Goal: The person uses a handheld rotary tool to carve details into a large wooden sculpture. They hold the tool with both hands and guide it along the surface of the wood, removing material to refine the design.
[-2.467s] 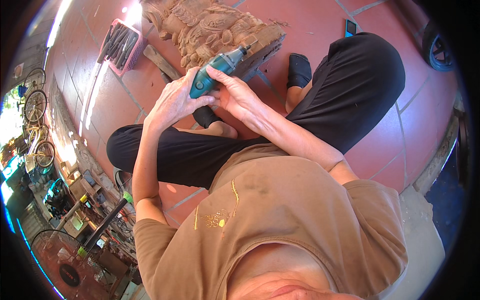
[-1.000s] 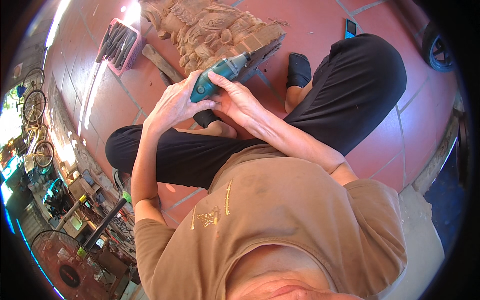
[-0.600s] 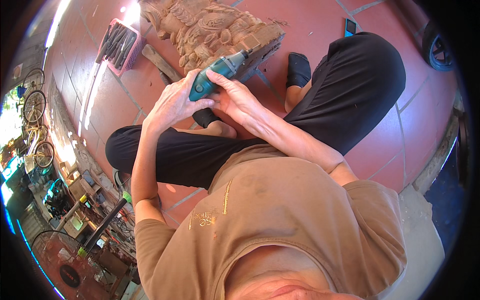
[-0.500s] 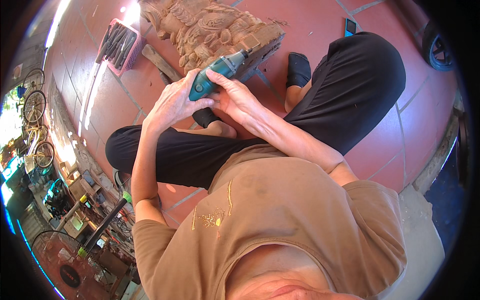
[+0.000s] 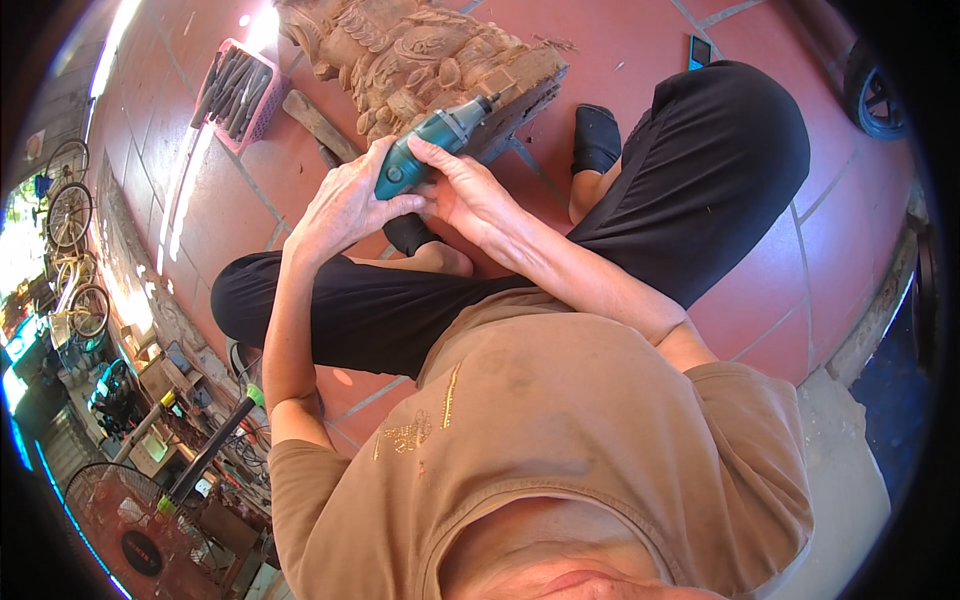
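Both hands hold a green rotary tool (image 5: 437, 140) with a grey nose and a thin bit at its tip. My left hand (image 5: 345, 200) is closed around its rear end. My right hand (image 5: 462, 190) grips it from the right, the thumb lying along the body and the fingers partly hidden beneath. Just beyond the tool lies a carved wooden block (image 5: 430, 60) with ornate relief and a flat sawn end. The bit points up and right, over that end in this view; whether it touches the wood I cannot tell.
A pink basket (image 5: 262, 100) full of chisels stands at the far left, with a wooden mallet-like piece (image 5: 318, 125) beside it. A phone (image 5: 700, 52) lies on the red tiles far right, near a wheel (image 5: 880, 95). A fan (image 5: 140, 540) and clutter line the left.
Hardly anything differs: the tool and both hands have shifted very slightly left. The grip stays the same.
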The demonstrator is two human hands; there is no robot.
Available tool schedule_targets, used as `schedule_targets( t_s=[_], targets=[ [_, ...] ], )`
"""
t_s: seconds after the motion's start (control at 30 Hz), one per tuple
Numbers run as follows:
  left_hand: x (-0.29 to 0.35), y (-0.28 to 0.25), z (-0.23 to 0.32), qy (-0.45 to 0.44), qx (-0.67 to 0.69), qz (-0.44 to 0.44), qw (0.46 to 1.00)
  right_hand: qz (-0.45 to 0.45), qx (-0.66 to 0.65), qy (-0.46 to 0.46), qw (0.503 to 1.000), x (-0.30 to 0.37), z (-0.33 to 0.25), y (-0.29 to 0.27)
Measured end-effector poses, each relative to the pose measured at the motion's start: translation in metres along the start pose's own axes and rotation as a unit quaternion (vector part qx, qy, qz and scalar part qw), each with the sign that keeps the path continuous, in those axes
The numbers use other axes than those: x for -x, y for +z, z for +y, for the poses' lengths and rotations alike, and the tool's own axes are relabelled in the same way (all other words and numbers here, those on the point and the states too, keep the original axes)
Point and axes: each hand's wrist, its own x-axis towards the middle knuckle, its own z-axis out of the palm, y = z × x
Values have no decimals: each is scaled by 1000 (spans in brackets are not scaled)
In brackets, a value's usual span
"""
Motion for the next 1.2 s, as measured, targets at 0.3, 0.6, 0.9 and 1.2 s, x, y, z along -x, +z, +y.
schedule_targets(
  t_s=[0.3, 0.6, 0.9, 1.2],
  targets=[
    [0, -2, 0, -5, 8, -5, 1000, 2, 10, 1, 1000, -3, -1, 1],
    [-1, -4, 1, -14, 11, -9, 1000, -2, 17, -5, 1000, -8, 0, -1],
    [0, -4, 1, -10, 14, -2, 1000, 2, 27, 2, 1000, -10, -1, -1],
    [0, -6, 5, -14, 14, 2, 1000, 8, 22, 6, 1000, -9, -3, 2]
  ],
)
